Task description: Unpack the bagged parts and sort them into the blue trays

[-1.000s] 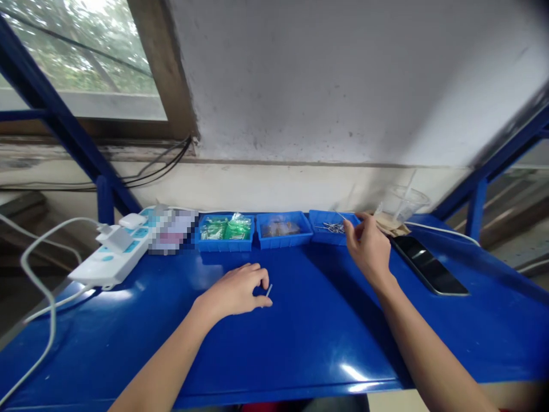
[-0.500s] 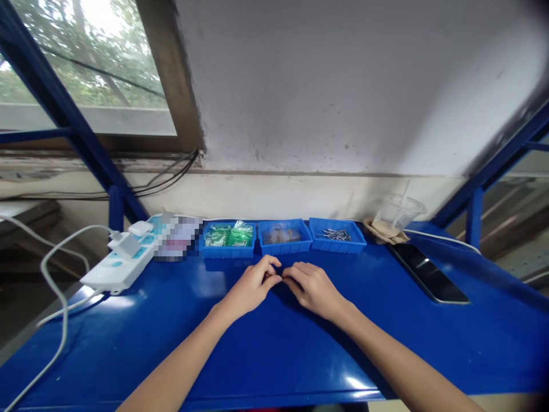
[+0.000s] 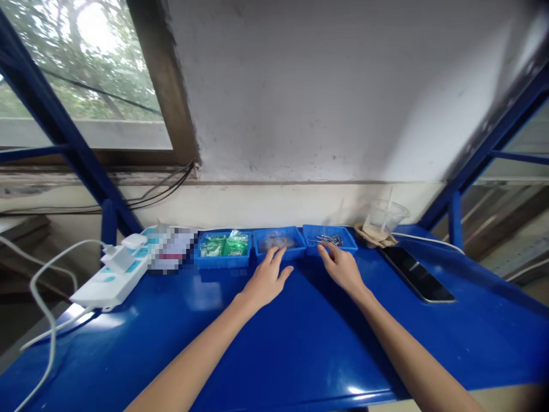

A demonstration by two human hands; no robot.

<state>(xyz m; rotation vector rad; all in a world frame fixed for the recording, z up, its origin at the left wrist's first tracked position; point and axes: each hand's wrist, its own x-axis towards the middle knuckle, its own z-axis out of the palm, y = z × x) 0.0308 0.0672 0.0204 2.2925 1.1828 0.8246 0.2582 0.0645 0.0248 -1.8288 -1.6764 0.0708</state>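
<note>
My left hand (image 3: 266, 279) reaches over the front edge of the middle blue bin (image 3: 279, 252), fingers spread and thumb apart, with nothing visible in it. Inside that bin lie small brownish pieces in clear plastic (image 3: 270, 241). My right hand (image 3: 344, 271) is at the front of the right blue bin (image 3: 349, 248), its thumb and fingertips drawn close together. Anything between those fingertips is too small to make out. Thin silvery metal pins (image 3: 331, 239) lie loose in the right bin, just beyond the fingers.
A left blue bin (image 3: 223, 262) holds green and clear plastic packets (image 3: 235, 245). Further left are a white power strip (image 3: 105, 286) with plugs and a blurred-out item (image 3: 174, 252). At right, a phone (image 3: 418, 274) lies near a plastic cup (image 3: 384, 220) on brown paper, all on a blue table (image 3: 274, 349).
Both hands first came together in front of the bins, then parted. My left hand has moved forward to the middle bin and opened; my right hand has gone back to the pin bin.
</note>
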